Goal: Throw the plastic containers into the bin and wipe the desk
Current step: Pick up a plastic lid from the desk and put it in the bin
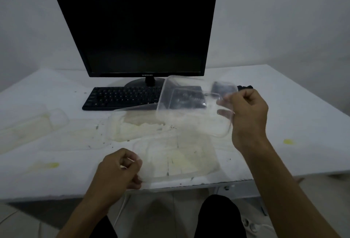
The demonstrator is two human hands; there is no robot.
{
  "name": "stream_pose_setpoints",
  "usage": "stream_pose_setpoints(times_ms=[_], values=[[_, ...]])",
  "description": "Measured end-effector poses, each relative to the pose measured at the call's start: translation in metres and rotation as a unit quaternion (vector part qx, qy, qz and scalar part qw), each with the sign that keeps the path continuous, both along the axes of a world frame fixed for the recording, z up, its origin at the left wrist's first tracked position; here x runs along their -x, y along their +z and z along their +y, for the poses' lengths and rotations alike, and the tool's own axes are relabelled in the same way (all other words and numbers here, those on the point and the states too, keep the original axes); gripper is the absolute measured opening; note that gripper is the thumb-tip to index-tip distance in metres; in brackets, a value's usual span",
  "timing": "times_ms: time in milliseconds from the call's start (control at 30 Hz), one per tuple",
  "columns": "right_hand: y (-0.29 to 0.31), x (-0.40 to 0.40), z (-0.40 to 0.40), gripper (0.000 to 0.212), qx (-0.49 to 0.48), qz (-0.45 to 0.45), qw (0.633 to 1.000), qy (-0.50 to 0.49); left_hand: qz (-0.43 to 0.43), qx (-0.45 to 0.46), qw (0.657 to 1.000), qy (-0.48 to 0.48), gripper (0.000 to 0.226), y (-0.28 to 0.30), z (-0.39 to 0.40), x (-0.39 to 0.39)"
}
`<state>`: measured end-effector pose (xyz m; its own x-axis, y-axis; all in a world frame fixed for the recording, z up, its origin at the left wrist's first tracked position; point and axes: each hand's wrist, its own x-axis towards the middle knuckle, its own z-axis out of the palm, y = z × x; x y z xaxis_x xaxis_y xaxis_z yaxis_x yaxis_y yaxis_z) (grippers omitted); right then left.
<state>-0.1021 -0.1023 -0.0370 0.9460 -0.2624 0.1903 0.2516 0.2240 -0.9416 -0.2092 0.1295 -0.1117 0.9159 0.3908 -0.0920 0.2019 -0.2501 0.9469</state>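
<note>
My right hand (249,113) grips the right rim of a clear plastic container (189,105) and holds it tilted above the white desk (284,105). My left hand (121,167) pinches the near-left corner of another clear container (176,158) that lies flat by the front edge. A third clear container (132,126) with whitish residue lies behind it. Two more clear pieces, a container (34,124) and a flat lid (75,135), rest at the left. No bin is visible.
A black monitor (140,33) stands at the back with a black keyboard (121,97) before it. Yellow stains (288,141) (51,165) and dark crumbs mark the desk. My knees and a white cable (121,211) show below the front edge.
</note>
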Motion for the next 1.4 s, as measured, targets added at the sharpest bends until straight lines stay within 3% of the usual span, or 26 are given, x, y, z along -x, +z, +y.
stream_pose_setpoints(times_ms=[167,233,333,533,833,1033,1400], values=[[-0.014,0.003,0.004,0.008,-0.084,0.121,0.988,0.038,-0.007,-0.035,0.999,-0.019,0.025,0.004,0.005,0.003],[-0.018,0.006,0.005,0.009,-0.059,0.141,0.987,0.042,-0.03,-0.066,0.997,-0.005,0.03,0.008,0.009,0.002],[-0.026,0.013,0.007,0.004,-0.006,0.14,0.99,0.033,-0.046,-0.018,0.999,0.014,0.037,0.015,0.015,-0.004],[-0.039,0.023,0.014,0.012,0.098,0.13,0.987,-0.014,0.029,0.072,0.997,-0.002,0.05,0.02,0.015,-0.014],[-0.061,0.023,0.022,0.011,0.16,0.149,0.976,-0.016,0.008,0.027,0.999,-0.023,0.034,0.015,0.006,-0.009],[-0.067,0.024,0.022,0.012,0.203,0.13,0.97,-0.02,0.001,-0.031,0.999,-0.02,0.01,0.008,0.005,-0.014],[-0.073,0.021,0.019,0.009,0.3,0.115,0.947,-0.029,0.001,-0.053,0.998,-0.015,0.009,0.006,0.002,-0.015]])
